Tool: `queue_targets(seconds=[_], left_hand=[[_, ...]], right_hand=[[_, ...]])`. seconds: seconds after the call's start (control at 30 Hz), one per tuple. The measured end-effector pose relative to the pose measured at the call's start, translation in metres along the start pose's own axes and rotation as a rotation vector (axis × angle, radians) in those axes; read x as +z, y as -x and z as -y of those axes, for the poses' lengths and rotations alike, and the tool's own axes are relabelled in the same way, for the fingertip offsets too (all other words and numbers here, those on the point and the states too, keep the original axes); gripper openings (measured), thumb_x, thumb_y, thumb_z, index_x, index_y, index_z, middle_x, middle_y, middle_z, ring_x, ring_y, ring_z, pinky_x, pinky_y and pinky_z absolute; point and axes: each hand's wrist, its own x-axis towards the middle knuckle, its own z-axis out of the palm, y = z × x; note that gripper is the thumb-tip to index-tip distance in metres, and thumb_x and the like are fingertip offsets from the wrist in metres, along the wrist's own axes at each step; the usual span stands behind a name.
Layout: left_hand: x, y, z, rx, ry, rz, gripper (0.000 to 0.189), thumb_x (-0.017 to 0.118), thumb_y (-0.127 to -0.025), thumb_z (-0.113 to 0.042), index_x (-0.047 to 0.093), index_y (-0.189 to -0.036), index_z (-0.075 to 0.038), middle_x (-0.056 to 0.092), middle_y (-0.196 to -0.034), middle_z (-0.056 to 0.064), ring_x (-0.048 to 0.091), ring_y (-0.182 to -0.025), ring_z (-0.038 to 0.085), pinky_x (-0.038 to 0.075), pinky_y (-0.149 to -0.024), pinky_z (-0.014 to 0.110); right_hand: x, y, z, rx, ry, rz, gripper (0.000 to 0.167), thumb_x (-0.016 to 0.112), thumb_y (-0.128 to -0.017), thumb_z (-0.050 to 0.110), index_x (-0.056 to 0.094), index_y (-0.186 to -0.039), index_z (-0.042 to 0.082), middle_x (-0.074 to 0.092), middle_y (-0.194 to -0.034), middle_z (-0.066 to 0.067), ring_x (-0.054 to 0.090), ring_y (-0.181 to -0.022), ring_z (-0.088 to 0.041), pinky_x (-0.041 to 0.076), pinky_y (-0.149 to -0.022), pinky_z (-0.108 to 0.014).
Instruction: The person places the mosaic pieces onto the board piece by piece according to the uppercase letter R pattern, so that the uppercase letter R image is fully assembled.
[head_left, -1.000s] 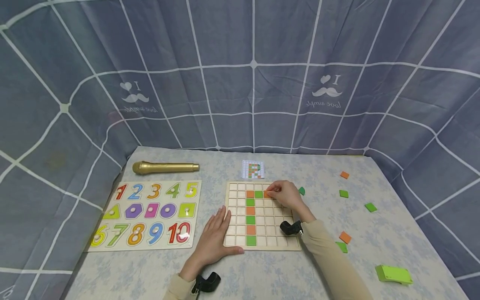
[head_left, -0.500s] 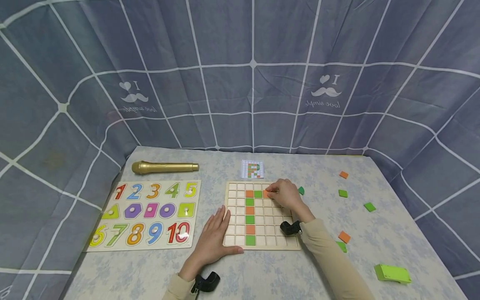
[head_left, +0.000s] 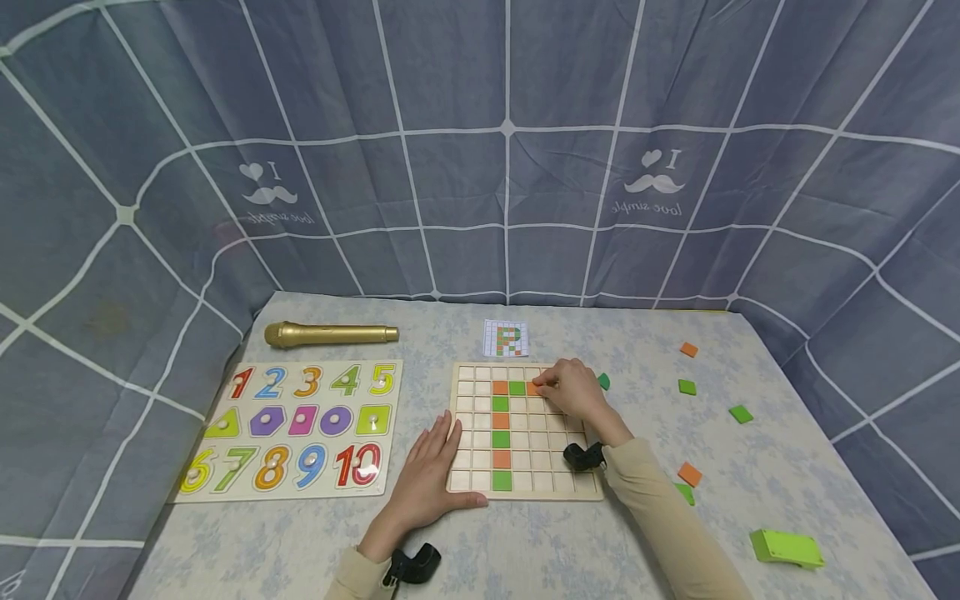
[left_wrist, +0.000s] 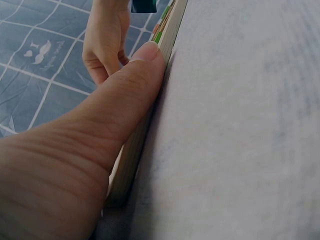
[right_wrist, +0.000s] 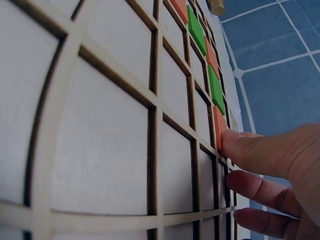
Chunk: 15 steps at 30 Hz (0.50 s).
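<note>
A wooden grid board (head_left: 467, 433) lies on the table with orange and green square tiles in one column and along an upper row. My right hand (head_left: 576, 390) is over its upper part, thumb and fingertips pinching an orange tile (right_wrist: 219, 127) at the right end of that row. In the right wrist view the thumb touches this tile, which sits at its grid cell. My left hand (head_left: 426, 477) rests at the board's lower left corner, fingers straight along the left side and thumb (left_wrist: 135, 75) along the near edge.
A pattern card (head_left: 506, 339) lies behind the board. Left are a number puzzle (head_left: 395, 433) and a gold microphone (head_left: 330, 335). Loose green (head_left: 741, 414) and orange tiles (head_left: 689, 350) lie right, with a light green block (head_left: 787, 549). A dark green piece (head_left: 603, 382) lies beside the right hand.
Both hands stay in almost the same place. The right fingertips shift very slightly on the orange tile; the tiles keep their positions.
</note>
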Motion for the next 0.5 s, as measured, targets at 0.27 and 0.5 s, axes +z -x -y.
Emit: queue_targets(seconds=[0.27, 0.5], left_hand=[[0.0009, 0.0, 0.0015, 0.01, -0.01, -0.005, 0.114, 0.073, -0.068, -0.062, 0.027, -0.146, 0.007, 0.016, -0.154, 0.022, 0.013, -0.141, 0.033, 0.012, -0.113, 0.048], [0.0015, 0.0003, 0.0013, 0.029, 0.001, -0.032, 0.114, 0.073, -0.068, -0.063, 0.028, -0.145, 0.008, 0.018, -0.153, 0.024, 0.015, -0.141, 0.035, 0.014, -0.111, 0.049]], right_hand=[[0.0017, -0.0001, -0.003, -0.026, -0.002, -0.004, 0.012, 0.072, -0.085, 0.016, 0.077, -0.096, 0.012, 0.066, -0.084, 0.001, 0.052, -0.073, -0.016, 0.042, -0.063, -0.032], [-0.0012, 0.0037, -0.0088, -0.066, -0.059, -0.02, 0.02, 0.07, -0.087, 0.017, 0.075, -0.104, 0.007, 0.066, -0.086, -0.001, 0.054, -0.075, -0.018, 0.044, -0.077, -0.04]])
